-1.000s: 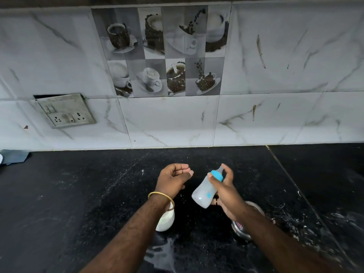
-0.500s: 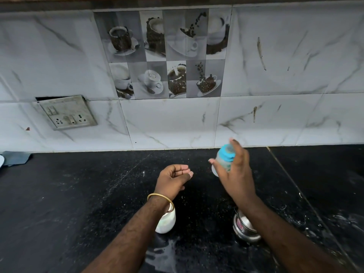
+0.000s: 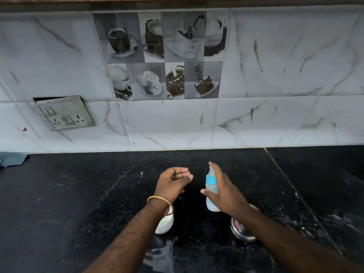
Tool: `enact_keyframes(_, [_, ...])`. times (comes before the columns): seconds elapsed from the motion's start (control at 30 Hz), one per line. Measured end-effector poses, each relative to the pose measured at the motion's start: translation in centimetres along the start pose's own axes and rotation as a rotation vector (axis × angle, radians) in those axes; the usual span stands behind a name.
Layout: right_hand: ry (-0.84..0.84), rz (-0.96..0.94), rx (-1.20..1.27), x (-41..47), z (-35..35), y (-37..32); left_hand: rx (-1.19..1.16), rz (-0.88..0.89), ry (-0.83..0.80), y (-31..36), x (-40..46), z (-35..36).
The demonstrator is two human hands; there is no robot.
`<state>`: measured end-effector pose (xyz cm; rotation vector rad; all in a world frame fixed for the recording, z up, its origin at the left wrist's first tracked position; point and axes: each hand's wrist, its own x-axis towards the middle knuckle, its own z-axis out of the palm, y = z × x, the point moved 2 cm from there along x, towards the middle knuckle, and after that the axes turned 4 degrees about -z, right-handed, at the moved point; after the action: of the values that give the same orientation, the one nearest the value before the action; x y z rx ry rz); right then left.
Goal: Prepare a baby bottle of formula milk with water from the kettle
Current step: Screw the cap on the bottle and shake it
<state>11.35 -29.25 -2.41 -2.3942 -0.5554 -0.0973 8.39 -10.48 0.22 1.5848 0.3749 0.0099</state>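
Since half a second ago, the baby bottle has been lowered and is now held nearly upright above the black worktop, gripped around its middle by the right hand. Just left of it, apart, the left hand is kept loosely cupped, holding nothing. Below the left wrist a white cup is seen; beneath the right forearm, a steel pot.

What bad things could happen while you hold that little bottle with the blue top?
The small clear baby bottle with the blue collar is gripped by the right hand alone above the black stone counter, so it might slip and fall. If the collar is loose, milk could leak. The white cup and steel container sit right under the forearms, so an elbow might knock them over.
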Motion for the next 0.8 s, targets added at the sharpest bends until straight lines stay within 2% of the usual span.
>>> enact_keyframes(0.03, [0.062,-0.044,0.049,0.1,-0.4,-0.2,-0.003,0.004,-0.003,0.0,0.0,-0.1])
enact_keyframes(0.13, [0.641,-0.039,0.372,1.6,-3.1,-1.4,-0.017,0.004,0.012,0.0,0.2,-0.4])
enact_keyframes(0.17, [0.716,-0.027,0.378,1.6,-3.0,-1.2,-0.019,0.004,0.018,0.0,0.2,-0.4])
enact_keyframes(0.2, [0.649,-0.014,0.311,1.5,-2.4,-1.1,-0.018,0.003,0.020,0.0,0.2,-0.3])
enact_keyframes(0.27, [0.186,-0.022,0.096,0.6,-0.1,-0.6,-0.009,0.005,0.016,0.1,0.0,0.0])
enact_keyframes(0.3, [0.053,-0.046,0.055,0.1,0.5,-0.4,-0.008,0.006,0.012,0.1,-0.1,0.0])
enact_keyframes(0.33, [0.074,-0.069,0.082,0.2,0.5,-0.3,-0.006,0.007,0.006,0.1,-0.1,0.1])
enact_keyframes(0.43, [0.600,-0.018,0.343,0.9,-1.1,-1.1,-0.008,0.004,0.009,0.1,0.1,-0.2])
enact_keyframes(0.47, [0.618,0.003,0.343,0.9,-1.0,-1.0,-0.010,0.000,0.015,0.1,0.2,-0.2])
enact_keyframes(0.5, [0.492,0.004,0.273,0.7,-0.3,-0.9,-0.010,-0.005,0.015,0.0,0.1,-0.2])
enact_keyframes(0.57, [0.058,-0.002,0.116,0.0,1.1,-0.2,-0.013,-0.005,0.005,0.0,0.0,0.0])
enact_keyframes(0.6, [0.035,-0.015,0.128,0.2,1.0,-0.1,-0.011,-0.004,0.000,0.0,0.0,0.1])
enact_keyframes(0.63, [0.133,-0.008,0.180,0.7,0.2,-0.2,-0.012,-0.004,-0.005,0.0,0.0,0.2])
enact_keyframes(0.7, [0.527,0.005,0.378,1.4,-1.8,-1.2,-0.022,0.000,-0.004,0.0,0.1,0.1])
enact_keyframes(0.73, [0.638,0.010,0.413,1.4,-2.0,-1.3,-0.022,-0.003,-0.001,0.0,0.1,0.1])
enact_keyframes(0.77, [0.639,0.016,0.388,1.3,-1.8,-1.2,-0.019,-0.007,0.003,0.0,0.0,0.1])
enact_keyframes(0.8, [0.493,0.013,0.290,1.0,-0.9,-0.8,-0.017,-0.010,0.004,-0.1,0.0,0.2])
